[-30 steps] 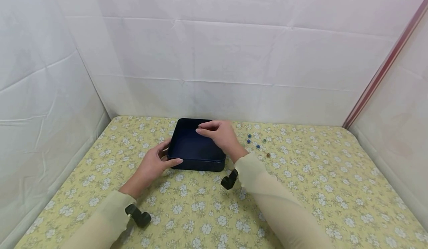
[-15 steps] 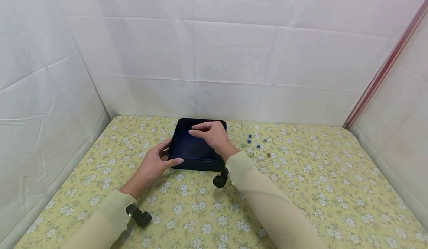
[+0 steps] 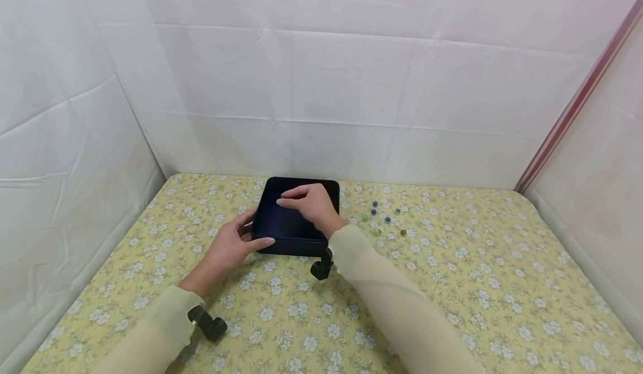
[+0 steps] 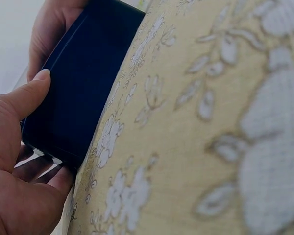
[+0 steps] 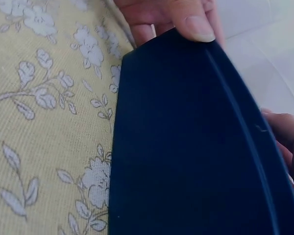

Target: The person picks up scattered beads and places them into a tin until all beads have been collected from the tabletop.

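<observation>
A dark blue square box (image 3: 286, 247) sits on the flowered tablecloth. My left hand (image 3: 232, 248) grips its near left corner, thumb on the front rim and fingers along the left side; the left wrist view shows the thumb (image 4: 33, 93) at the rim. Over the box's inside is my right hand (image 3: 310, 204), its thumb and forefinger pinching a small brownish marble (image 3: 283, 197) that they mostly cover. To the right lie loose glass marbles: blue ones (image 3: 374, 203), green ones (image 3: 364, 217), a yellowish one (image 3: 378, 233) and a brown one (image 3: 403, 232).
The yellow flowered tablecloth (image 3: 477, 284) covers the whole table. White cloth walls (image 3: 321, 84) stand behind and at both sides, with a red strip (image 3: 577, 100) at the back right corner. Each sleeve carries a black wrist camera (image 3: 213, 328).
My right hand has moved left and slightly down over the box with the marble. Two greenish marbles its wrist hid came into sight. The left hand and box have stayed put.
</observation>
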`<state>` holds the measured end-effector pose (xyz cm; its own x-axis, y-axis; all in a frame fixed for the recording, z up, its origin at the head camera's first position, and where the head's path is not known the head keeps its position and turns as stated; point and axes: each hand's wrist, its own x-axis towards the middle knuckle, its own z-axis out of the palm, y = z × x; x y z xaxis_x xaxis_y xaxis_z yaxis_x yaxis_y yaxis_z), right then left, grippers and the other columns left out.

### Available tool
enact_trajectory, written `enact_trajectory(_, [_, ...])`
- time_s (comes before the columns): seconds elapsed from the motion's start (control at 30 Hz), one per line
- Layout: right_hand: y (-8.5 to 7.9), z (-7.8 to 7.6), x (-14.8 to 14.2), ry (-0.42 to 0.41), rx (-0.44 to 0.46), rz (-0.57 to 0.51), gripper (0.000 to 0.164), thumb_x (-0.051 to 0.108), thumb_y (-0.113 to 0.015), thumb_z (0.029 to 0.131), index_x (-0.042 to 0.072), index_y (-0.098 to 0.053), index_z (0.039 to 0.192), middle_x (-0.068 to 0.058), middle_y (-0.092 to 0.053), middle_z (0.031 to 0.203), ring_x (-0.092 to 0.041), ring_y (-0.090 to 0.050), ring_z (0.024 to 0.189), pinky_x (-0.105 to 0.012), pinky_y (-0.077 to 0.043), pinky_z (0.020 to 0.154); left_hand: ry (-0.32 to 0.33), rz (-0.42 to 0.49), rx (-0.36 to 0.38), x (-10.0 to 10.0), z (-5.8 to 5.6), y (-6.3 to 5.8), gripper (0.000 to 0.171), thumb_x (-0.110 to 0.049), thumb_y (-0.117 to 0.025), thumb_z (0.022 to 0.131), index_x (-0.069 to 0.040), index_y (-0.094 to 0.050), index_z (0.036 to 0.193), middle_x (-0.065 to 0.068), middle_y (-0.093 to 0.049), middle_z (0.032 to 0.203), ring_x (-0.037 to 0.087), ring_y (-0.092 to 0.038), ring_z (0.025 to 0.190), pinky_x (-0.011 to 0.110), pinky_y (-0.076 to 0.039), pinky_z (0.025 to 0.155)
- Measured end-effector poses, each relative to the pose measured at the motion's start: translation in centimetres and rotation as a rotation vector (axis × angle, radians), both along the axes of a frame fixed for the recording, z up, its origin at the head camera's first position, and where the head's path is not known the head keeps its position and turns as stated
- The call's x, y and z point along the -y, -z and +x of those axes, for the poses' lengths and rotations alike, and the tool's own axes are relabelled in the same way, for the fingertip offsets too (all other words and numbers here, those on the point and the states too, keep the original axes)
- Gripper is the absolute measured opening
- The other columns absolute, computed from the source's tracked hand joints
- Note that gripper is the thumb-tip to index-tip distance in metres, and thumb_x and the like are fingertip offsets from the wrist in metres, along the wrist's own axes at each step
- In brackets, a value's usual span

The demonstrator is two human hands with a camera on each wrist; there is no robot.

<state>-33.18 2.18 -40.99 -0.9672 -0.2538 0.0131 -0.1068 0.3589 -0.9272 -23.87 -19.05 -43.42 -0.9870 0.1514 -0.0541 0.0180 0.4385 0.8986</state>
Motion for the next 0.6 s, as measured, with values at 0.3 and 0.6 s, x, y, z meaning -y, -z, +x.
enact_trajectory(0.3, [0.2, -0.7, 1.1, -0.003, -0.017, 0.062, 0.017, 0.032, -0.086, 0.086, 0.022, -0.085, 0.100, 0.002, -0.076, 0.114, -0.020, -0.069, 0.108, -0.043, -0.058, 0.099, -0.001, 0.001, 0.004, 0.1, -0.1, 0.0, 0.097, -0.040, -0.079, 0.091, -0.021, -0.021, 0.166, 0.012, -0.030, 0.168, 0.037, -0.040, 0.150, 0.051, -0.050, 0.111])
enact_trajectory(0.6, [-0.3, -1.2, 1.9, 0.003, 0.021, 0.106, 0.017, 0.030, -0.087, 0.085, 0.021, -0.085, 0.099, 0.000, -0.075, 0.118, -0.022, -0.068, 0.111, -0.043, -0.057, 0.100, 0.004, 0.007, 0.012, 0.0, 0.0, -0.2, 0.096, -0.039, -0.079, 0.092, -0.021, -0.020, 0.166, 0.012, -0.028, 0.169, 0.038, -0.038, 0.151, 0.051, -0.048, 0.112])
